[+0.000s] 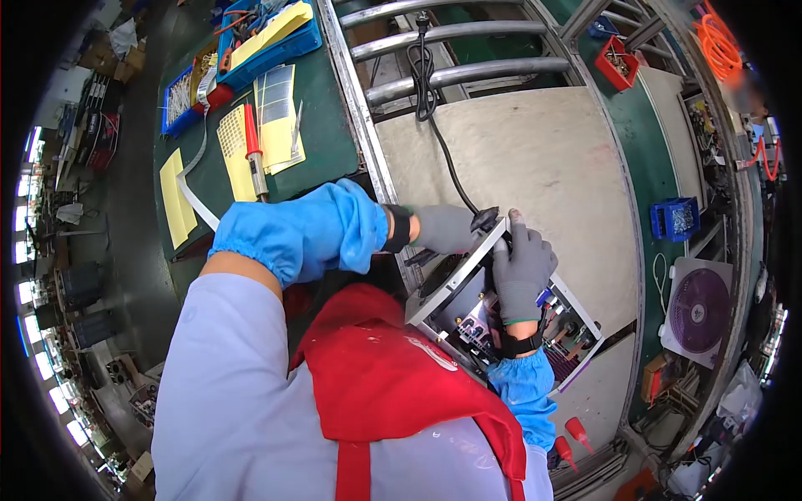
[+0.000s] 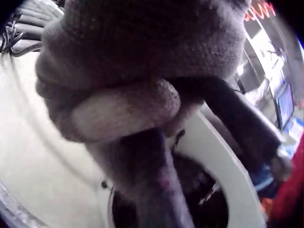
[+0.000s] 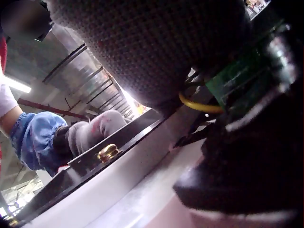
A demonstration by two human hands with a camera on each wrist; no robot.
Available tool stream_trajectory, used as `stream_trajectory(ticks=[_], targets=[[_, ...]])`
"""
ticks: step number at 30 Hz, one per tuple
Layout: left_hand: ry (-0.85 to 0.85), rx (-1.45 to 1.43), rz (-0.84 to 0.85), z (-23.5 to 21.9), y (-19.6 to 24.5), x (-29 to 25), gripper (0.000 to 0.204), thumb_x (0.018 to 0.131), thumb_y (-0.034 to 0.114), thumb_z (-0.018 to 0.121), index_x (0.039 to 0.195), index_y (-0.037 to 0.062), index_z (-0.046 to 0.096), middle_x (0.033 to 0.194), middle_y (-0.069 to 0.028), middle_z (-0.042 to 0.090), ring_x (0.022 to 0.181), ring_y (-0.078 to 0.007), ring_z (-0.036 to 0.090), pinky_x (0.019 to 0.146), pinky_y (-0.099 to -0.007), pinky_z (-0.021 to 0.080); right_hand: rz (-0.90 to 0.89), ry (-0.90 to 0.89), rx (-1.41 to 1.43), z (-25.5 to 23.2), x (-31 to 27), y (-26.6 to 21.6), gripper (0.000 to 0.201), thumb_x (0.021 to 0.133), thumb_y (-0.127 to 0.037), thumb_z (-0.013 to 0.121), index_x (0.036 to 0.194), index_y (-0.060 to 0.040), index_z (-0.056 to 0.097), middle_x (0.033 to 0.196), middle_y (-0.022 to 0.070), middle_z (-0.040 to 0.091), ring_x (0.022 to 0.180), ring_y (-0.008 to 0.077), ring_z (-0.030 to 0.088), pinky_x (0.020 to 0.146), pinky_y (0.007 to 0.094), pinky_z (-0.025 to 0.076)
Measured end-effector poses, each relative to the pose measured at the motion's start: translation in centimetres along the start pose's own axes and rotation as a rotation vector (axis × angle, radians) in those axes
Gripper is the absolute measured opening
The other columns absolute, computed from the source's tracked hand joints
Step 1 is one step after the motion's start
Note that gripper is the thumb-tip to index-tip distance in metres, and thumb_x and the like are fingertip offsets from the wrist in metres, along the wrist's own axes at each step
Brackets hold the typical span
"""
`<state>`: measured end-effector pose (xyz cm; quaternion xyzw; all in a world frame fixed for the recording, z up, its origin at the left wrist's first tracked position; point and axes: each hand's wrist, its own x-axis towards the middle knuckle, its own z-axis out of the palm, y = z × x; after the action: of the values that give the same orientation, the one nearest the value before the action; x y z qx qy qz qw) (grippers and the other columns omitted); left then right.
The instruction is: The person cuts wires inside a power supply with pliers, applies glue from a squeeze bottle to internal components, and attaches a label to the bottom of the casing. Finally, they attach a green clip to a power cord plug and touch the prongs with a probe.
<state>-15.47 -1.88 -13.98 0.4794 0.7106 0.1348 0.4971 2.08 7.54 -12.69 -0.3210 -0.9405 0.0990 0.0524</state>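
Board (image 1: 526,134), pale and scuffed, is spread across the middle of the scene, bordered at its far end by metal rollers (image 1: 468,77). To its left, beyond a metal rail, a green counter (image 1: 330,113) is seen. At the near side of the board, close against the red apron (image 1: 384,367), an opened metal case (image 1: 451,287) is held slanting between the two hands; whether its weight is borne by the board cannot be told. Circuit parts (image 1: 474,326) are exposed within it, and a round dark opening is shown in its side panel by the left wrist view. At the far edge of the counter a blue bin (image 1: 294,43) is filled with tools.

By the gloved right hand (image 1: 522,271) the case is reached through from inside, its fingers bent over the upper wall; their tips are partly hidden. By the gloved left hand (image 1: 447,228), at the case's outer side, a dark bar (image 2: 242,121) is gripped, its fingers clamped round it. A black cord (image 1: 425,83) is bundled near the rollers and led to a black connector (image 1: 484,220) just beside the left hand. On the counter a red-handled tool (image 1: 252,138) is laid by yellow sheets (image 1: 176,196). Smallest, a yellow wire (image 3: 202,107) and a brass-coloured screw (image 3: 108,153) are shown at the case wall.
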Motion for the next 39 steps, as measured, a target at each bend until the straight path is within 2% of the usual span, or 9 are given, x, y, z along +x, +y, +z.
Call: stream_trajectory(ticks=[4, 8, 9, 12, 13, 22, 32, 33, 39], targets=[[0.426, 0.198, 0.056, 3.9, -3.3, 1.8, 0.027, 0.078, 0.024, 0.062, 0.094, 0.0035, 0.068, 0.082, -0.0206, 0.071, 0.079, -0.0395, 0.070, 0.072, -0.0489, 0.055, -0.009, 0.005, 0.001, -0.3, -0.2, -0.1, 0.051, 0.087, -0.025, 0.065, 0.137, -0.0190, 0.060, 0.103, 0.0096, 0.065, 0.094, 0.0298, 0.059, 0.091, 0.0470, 0.041], [0.289, 0.104, 0.044, 3.4, -3.1, 2.0, 0.033, 0.076, 0.026, 0.065, 0.100, 0.0030, 0.067, 0.091, -0.0232, 0.071, 0.086, -0.0395, 0.070, 0.076, -0.0481, 0.055, -0.020, 0.032, -0.006, 0.1, 0.0, 0.1, 0.052, 0.086, -0.026, 0.065, 0.138, -0.0201, 0.060, 0.102, 0.0099, 0.064, 0.093, 0.0302, 0.059, 0.090, 0.0474, 0.042], [0.155, 0.116, 0.027, 2.2, -2.7, 1.9, 0.040, 0.074, 0.027, 0.068, 0.104, 0.0016, 0.067, 0.092, -0.0225, 0.071, 0.087, -0.0383, 0.071, 0.075, -0.0470, 0.055, -0.035, 0.050, -0.006, 0.4, 0.0, 0.4, 0.052, 0.086, -0.026, 0.065, 0.138, -0.0205, 0.060, 0.102, 0.0098, 0.064, 0.092, 0.0303, 0.059, 0.090, 0.0474, 0.042], [-0.174, -0.085, -0.083, -0.6, -0.1, 1.0, 0.026, 0.070, 0.018, 0.066, 0.086, -0.0027, 0.069, 0.077, -0.0180, 0.070, 0.069, -0.0312, 0.068, 0.063, -0.0412, 0.052, -0.038, 0.039, -0.017, 0.6, -0.2, 0.4, 0.053, 0.087, -0.026, 0.066, 0.139, -0.0223, 0.058, 0.101, 0.0093, 0.065, 0.092, 0.0301, 0.061, 0.090, 0.0470, 0.043], [-0.174, -0.121, -0.144, -0.7, 0.6, 0.7, 0.023, 0.069, 0.016, 0.063, 0.078, -0.0049, 0.068, 0.072, -0.0171, 0.068, 0.064, -0.0277, 0.065, 0.059, -0.0396, 0.050, -0.028, 0.025, -0.027, 0.5, -0.1, 0.3, 0.053, 0.087, -0.026, 0.066, 0.139, -0.0224, 0.058, 0.102, 0.0091, 0.066, 0.093, 0.0300, 0.061, 0.090, 0.0469, 0.043], [0.050, 0.001, -0.007, 0.9, 0.0, 0.3, 0.033, 0.075, 0.024, 0.064, 0.090, -0.0040, 0.070, 0.084, -0.0248, 0.070, 0.080, -0.0395, 0.070, 0.075, -0.0451, 0.054, -0.005, 0.005, -0.029, 0.5, 0.1, 0.2, 0.052, 0.088, -0.026, 0.066, 0.139, -0.0225, 0.058, 0.103, 0.0094, 0.065, 0.093, 0.0301, 0.061, 0.091, 0.0470, 0.043], [0.348, 0.232, -0.034, 2.8, -0.6, 0.0, 0.033, 0.082, 0.031, 0.063, 0.096, 0.0013, 0.068, 0.086, -0.0228, 0.071, 0.085, -0.0377, 0.072, 0.075, -0.0462, 0.056, -0.028, 0.037, -0.028, 0.2, -0.1, -0.1, 0.053, 0.089, -0.025, 0.065, 0.141, -0.0211, 0.056, 0.101, 0.0100, 0.064, 0.093, 0.0305, 0.060, 0.092, 0.0472, 0.043], [0.282, 0.163, -0.098, 2.7, -0.2, -0.2, 0.037, 0.088, 0.037, 0.061, 0.101, 0.0029, 0.067, 0.084, -0.0215, 0.070, 0.084, -0.0382, 0.071, 0.073, -0.0484, 0.055, -0.013, 0.023, -0.025, 0.1, -0.1, -0.3, 0.053, 0.088, -0.025, 0.065, 0.141, -0.0212, 0.056, 0.100, 0.0099, 0.064, 0.094, 0.0303, 0.060, 0.092, 0.0471, 0.043], [0.481, -0.044, 0.039, 3.8, -1.4, -1.4, 0.041, 0.094, 0.044, 0.055, 0.101, 0.0053, 0.065, 0.083, -0.0207, 0.069, 0.079, -0.0423, 0.068, 0.071, -0.0535, 0.051, -0.019, 0.042, -0.032, 0.3, -0.2, -0.1, 0.054, 0.087, -0.023, 0.066, 0.140, -0.0206, 0.057, 0.100, 0.0098, 0.064, 0.094, 0.0302, 0.060, 0.092, 0.0469, 0.043]])
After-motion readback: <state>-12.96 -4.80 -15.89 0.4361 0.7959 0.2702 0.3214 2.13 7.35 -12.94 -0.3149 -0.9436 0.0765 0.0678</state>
